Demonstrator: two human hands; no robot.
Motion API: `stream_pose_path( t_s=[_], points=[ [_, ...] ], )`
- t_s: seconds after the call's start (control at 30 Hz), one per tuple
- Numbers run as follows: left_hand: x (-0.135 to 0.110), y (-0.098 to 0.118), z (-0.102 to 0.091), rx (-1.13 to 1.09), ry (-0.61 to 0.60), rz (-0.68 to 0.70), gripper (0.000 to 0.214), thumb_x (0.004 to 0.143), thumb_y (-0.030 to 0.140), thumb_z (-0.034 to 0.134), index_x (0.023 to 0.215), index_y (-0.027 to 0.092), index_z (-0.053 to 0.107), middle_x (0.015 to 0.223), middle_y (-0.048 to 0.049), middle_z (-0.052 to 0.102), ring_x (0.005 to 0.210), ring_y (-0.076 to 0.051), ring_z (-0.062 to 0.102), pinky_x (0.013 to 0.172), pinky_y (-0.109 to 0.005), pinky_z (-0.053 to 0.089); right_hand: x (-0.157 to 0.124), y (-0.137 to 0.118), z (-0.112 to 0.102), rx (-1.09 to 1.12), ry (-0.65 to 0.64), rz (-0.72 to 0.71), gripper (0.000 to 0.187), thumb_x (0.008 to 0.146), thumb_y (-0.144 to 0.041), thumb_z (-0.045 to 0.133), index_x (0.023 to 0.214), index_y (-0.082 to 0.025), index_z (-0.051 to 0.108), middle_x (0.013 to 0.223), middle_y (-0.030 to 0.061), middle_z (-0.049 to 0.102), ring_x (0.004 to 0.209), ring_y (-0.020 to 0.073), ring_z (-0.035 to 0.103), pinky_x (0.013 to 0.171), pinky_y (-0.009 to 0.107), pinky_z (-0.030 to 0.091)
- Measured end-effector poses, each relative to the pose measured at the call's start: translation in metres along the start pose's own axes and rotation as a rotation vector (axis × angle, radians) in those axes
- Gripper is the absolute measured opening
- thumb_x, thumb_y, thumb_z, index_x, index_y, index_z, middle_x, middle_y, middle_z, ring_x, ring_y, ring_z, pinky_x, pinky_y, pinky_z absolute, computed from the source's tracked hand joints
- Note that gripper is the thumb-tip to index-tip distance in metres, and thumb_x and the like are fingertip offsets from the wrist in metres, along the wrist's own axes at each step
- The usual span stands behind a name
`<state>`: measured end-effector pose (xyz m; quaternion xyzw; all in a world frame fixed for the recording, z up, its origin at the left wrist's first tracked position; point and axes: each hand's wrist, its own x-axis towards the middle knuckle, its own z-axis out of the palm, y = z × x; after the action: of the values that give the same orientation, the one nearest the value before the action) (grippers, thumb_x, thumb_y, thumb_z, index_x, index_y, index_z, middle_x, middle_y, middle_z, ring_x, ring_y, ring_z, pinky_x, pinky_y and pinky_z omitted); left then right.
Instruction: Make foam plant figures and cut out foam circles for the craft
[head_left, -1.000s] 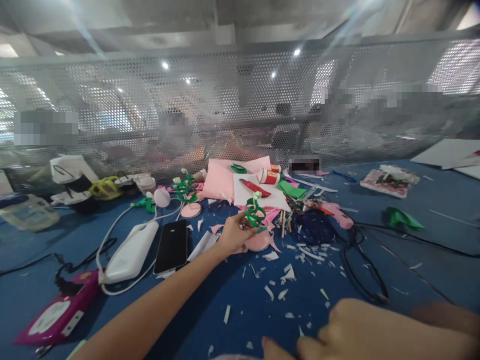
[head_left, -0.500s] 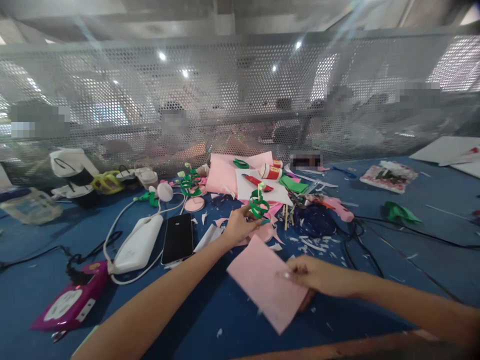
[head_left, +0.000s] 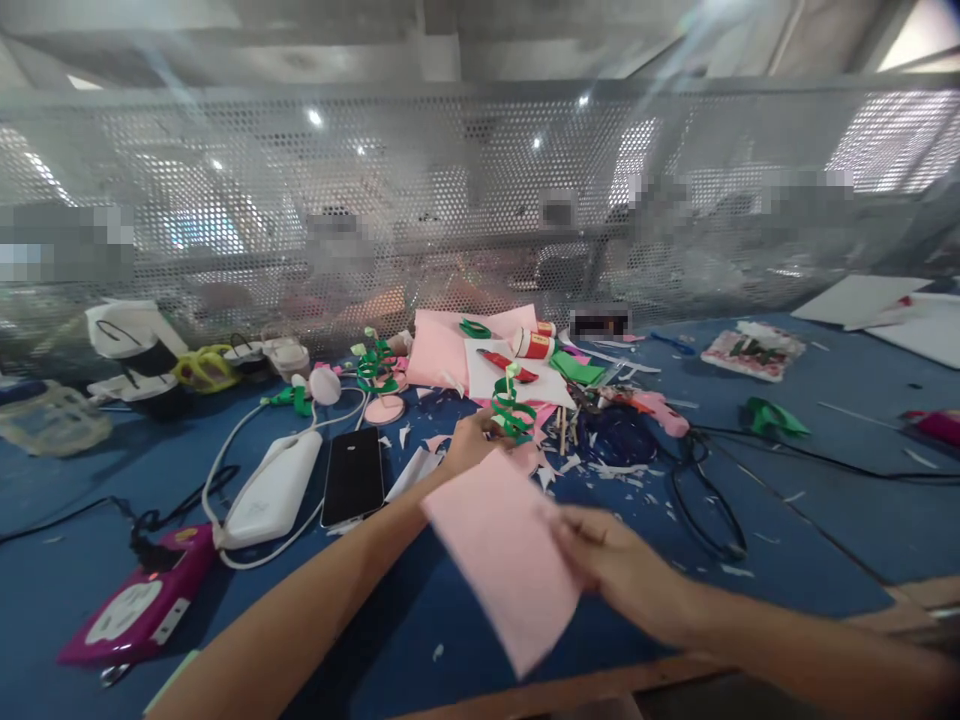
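My right hand (head_left: pixel 600 555) pinches a pink sheet of paper (head_left: pixel 499 555) by its right edge, thumb on top. The sheet is tilted above the blue table and slightly blurred. Farther forward, my left hand (head_left: pixel 474 440) closes its fingers at the lower left of an upright green paper spiral (head_left: pixel 513 410) with a pale bud-like tip. The fingertips are partly hidden behind the spiral and the pink sheet. Pink paper pieces and white scraps lie around that hand. Another green spiral (head_left: pixel 375 370) stands to its left, close to a round pink disc (head_left: pixel 385 409).
A black phone (head_left: pixel 352 475), white power bank (head_left: pixel 274 490) and purple power strip (head_left: pixel 142 600) lie left. Behind my hands are red scissors (head_left: pixel 506 364), glue bottles (head_left: pixel 534 343) and green paper (head_left: pixel 577 368). A pink glue gun (head_left: pixel 660 410) and black cable lie right. A perforated metal screen (head_left: pixel 465 220) stands behind.
My right hand has moved the pink sheet left and a little upward, so it overlaps the left hand's area more. The left hand stays by the green spiral. The view has shifted slightly right.
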<state>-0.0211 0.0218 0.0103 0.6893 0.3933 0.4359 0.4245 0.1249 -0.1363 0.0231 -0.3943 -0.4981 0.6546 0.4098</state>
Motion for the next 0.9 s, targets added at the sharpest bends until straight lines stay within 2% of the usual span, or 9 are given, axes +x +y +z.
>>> stream_pose_path(
  t_s=[0.07, 0.17, 0.3, 0.37, 0.47, 0.6, 0.73, 0.83, 0.9],
  points=[
    [-0.001, 0.002, 0.000, 0.033, -0.001, -0.036, 0.024, 0.064, 0.023, 0.073, 0.085, 0.016, 0.065, 0.066, 0.0007, 0.066, 0.050, -0.012, 0.059, 0.042, -0.020, 0.042, -0.001, 0.015, 0.036, 0.081, -0.216, 0.131, 0.057, 0.069, -0.072, 0.061, 0.077, -0.015, 0.062, 0.061, -0.0040, 0.049, 0.053, 0.0071, 0.041, 0.053, 0.021, 0.036],
    [-0.002, 0.005, 0.001, 0.054, -0.005, -0.035, 0.028, 0.065, 0.024, 0.073, 0.090, 0.018, 0.064, 0.067, 0.0023, 0.065, 0.056, -0.012, 0.061, 0.050, -0.021, 0.048, 0.007, 0.032, 0.070, 0.104, -0.362, 0.266, 0.060, 0.065, -0.075, 0.061, 0.074, -0.015, 0.059, 0.058, -0.0063, 0.043, 0.052, 0.0056, 0.038, 0.054, 0.020, 0.035],
    [-0.001, 0.005, 0.001, 0.071, -0.015, -0.004, 0.028, 0.065, 0.028, 0.074, 0.089, 0.017, 0.064, 0.068, 0.0022, 0.065, 0.060, -0.012, 0.062, 0.057, -0.022, 0.051, 0.028, 0.032, 0.071, -0.016, -0.440, 0.062, 0.067, 0.073, -0.074, 0.053, 0.101, -0.015, 0.067, 0.084, 0.0030, 0.062, 0.080, 0.0150, 0.056, 0.083, 0.032, 0.044],
    [0.000, 0.003, 0.000, 0.092, -0.018, 0.001, 0.027, 0.066, 0.027, 0.073, 0.089, 0.017, 0.064, 0.067, 0.0020, 0.064, 0.059, -0.012, 0.062, 0.056, -0.022, 0.051, 0.037, 0.025, 0.054, -0.168, -0.422, -0.097, 0.071, 0.080, -0.070, 0.047, 0.121, -0.015, 0.061, 0.118, 0.0123, 0.061, 0.114, 0.0227, 0.051, 0.102, 0.038, 0.033],
    [0.001, -0.001, 0.000, 0.113, -0.023, 0.007, 0.029, 0.067, 0.027, 0.071, 0.093, 0.017, 0.063, 0.068, 0.0014, 0.065, 0.059, -0.013, 0.062, 0.055, -0.022, 0.050, 0.043, 0.015, 0.014, -0.370, -0.318, -0.227, 0.067, 0.088, -0.063, 0.040, 0.130, -0.013, 0.054, 0.135, 0.0157, 0.053, 0.129, 0.0254, 0.041, 0.110, 0.042, 0.023],
    [0.002, -0.004, -0.001, 0.166, 0.010, 0.030, 0.029, 0.067, 0.028, 0.072, 0.092, 0.017, 0.065, 0.069, 0.0006, 0.066, 0.064, -0.014, 0.062, 0.059, -0.023, 0.049, 0.041, 0.007, -0.053, -0.609, -0.141, -0.254, 0.061, 0.087, -0.061, 0.040, 0.114, -0.012, 0.065, 0.106, 0.0132, 0.068, 0.100, 0.0273, 0.060, 0.093, 0.044, 0.043],
    [0.001, -0.001, -0.002, 0.186, 0.006, 0.048, 0.026, 0.066, 0.025, 0.071, 0.090, 0.018, 0.066, 0.073, 0.0000, 0.069, 0.069, -0.015, 0.064, 0.063, -0.023, 0.048, 0.040, -0.003, -0.111, -0.768, 0.127, -0.309, 0.049, 0.082, -0.060, 0.049, 0.090, -0.016, 0.068, 0.087, 0.0069, 0.068, 0.092, 0.0271, 0.059, 0.087, 0.041, 0.044],
    [0.000, 0.002, -0.003, 0.188, -0.004, 0.040, 0.027, 0.066, 0.025, 0.071, 0.092, 0.018, 0.066, 0.072, -0.0001, 0.069, 0.066, -0.015, 0.063, 0.059, -0.023, 0.047, 0.039, -0.014, -0.130, -0.802, 0.284, -0.322, 0.046, 0.085, -0.059, 0.046, 0.074, -0.017, 0.061, 0.069, 0.0024, 0.058, 0.073, 0.0216, 0.054, 0.074, 0.036, 0.045],
    [-0.001, 0.003, -0.002, 0.180, -0.001, 0.021, 0.024, 0.067, 0.024, 0.070, 0.090, 0.018, 0.066, 0.070, 0.0004, 0.068, 0.064, -0.014, 0.062, 0.057, -0.022, 0.045, 0.034, -0.022, -0.129, -0.803, 0.359, -0.353, 0.045, 0.087, -0.057, 0.043, 0.074, -0.018, 0.059, 0.072, 0.0025, 0.057, 0.074, 0.0205, 0.052, 0.073, 0.033, 0.043]
  ],
)
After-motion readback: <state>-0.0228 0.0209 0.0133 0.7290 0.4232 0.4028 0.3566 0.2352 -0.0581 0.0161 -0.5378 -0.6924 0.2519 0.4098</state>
